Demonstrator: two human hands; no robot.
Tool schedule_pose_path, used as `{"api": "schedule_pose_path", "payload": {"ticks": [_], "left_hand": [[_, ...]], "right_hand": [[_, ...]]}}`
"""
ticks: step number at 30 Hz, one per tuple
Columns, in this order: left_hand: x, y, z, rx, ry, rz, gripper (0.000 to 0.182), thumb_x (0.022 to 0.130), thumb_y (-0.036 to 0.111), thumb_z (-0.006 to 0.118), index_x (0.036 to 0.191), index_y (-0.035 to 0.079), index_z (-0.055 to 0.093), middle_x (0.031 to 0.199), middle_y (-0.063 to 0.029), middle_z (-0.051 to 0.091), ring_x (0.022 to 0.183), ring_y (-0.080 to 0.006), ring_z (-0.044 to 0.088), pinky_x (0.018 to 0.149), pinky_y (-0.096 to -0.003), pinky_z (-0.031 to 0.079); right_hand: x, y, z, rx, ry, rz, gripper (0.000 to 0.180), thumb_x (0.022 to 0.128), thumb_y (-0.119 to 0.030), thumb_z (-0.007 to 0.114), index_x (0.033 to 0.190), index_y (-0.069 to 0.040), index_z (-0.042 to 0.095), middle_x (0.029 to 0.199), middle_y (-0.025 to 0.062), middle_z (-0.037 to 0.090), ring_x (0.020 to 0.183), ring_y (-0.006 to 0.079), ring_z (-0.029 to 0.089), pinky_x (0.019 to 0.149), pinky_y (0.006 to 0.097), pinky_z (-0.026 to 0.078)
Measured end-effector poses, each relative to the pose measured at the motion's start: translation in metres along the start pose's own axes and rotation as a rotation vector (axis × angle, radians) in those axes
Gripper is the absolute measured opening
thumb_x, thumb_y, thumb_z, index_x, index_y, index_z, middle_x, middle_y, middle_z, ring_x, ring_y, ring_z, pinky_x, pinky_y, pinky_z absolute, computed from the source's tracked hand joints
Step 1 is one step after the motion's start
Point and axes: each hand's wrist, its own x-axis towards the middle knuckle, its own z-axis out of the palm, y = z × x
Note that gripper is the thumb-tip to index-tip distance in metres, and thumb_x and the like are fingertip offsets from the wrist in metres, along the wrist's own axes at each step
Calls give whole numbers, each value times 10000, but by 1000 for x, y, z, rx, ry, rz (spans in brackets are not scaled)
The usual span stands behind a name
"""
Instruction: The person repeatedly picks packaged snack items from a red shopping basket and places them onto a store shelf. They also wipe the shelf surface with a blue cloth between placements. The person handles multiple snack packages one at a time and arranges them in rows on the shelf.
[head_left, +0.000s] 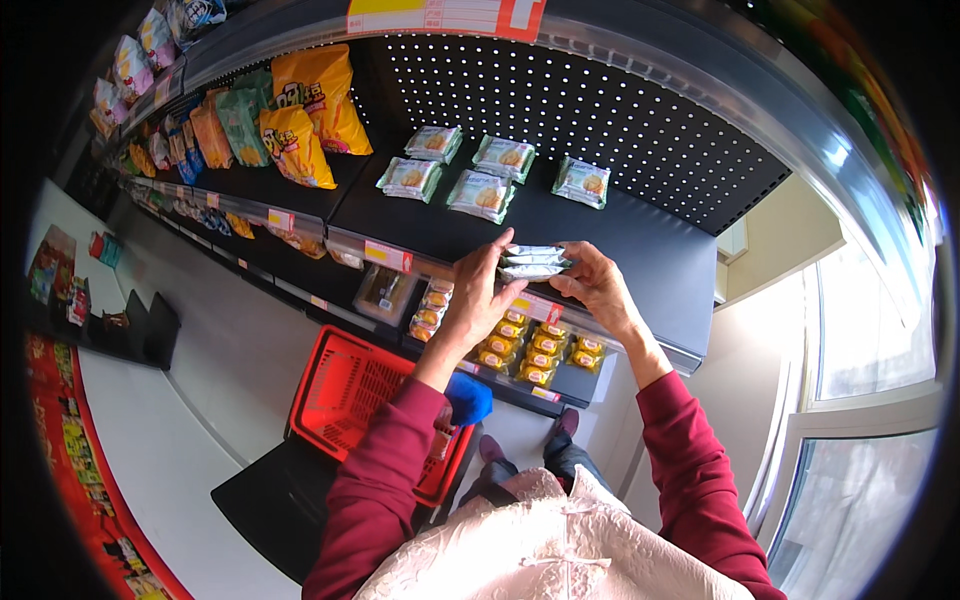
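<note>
Between my two hands is a small stack of wrapped snack packets (533, 262), white with green edges, held just above the front edge of a black shelf (637, 262). My left hand (480, 289) grips the stack's left end, thumb in front and fingers behind. At the other end, my right hand (598, 283) pinches it between thumb and fingers. Behind them on the shelf lie similar packets in short piles: two piles on the left (409, 178), two in the middle (481, 195), and one pile (581, 182) apart on the right.
Yellow crisp bags (296, 146) stand left on the same level. Yellow round-cake packs (541, 356) and a clear plastic box (384, 294) sit on the shelf below. A red basket (337, 390) with a blue item (469, 399) is beside my legs. An upper shelf edge (600, 52) overhangs.
</note>
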Motion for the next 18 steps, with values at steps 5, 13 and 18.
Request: {"api": "schedule_pose_path", "payload": {"ticks": [5,13,18], "left_hand": [[0,5,-7,-25,6,20,553,848,145,768,1338,72,522,1231,-145,620,1176,-334,569,1032,-430,404],[-28,28,-40,-426,32,-222,404,889,156,756,1201,15,540,1124,-133,665,1069,-237,652,912,-359,508],[-67,24,-49,-469,165,-233,494,925,166,723,1345,15,513,1138,-115,669,1019,-199,651,886,-329,519]], "right_hand": [[0,-10,-2,40,-28,21,348,913,-42,731,1207,-31,545,1027,41,672,869,71,617,738,248,528],[-5,-44,20,99,-114,-6,270,909,-58,738,1097,-11,551,996,62,685,864,96,650,764,256,559],[-14,-56,60,63,-150,63,221,936,-73,709,1079,6,560,977,68,673,883,106,657,773,265,568]]}}
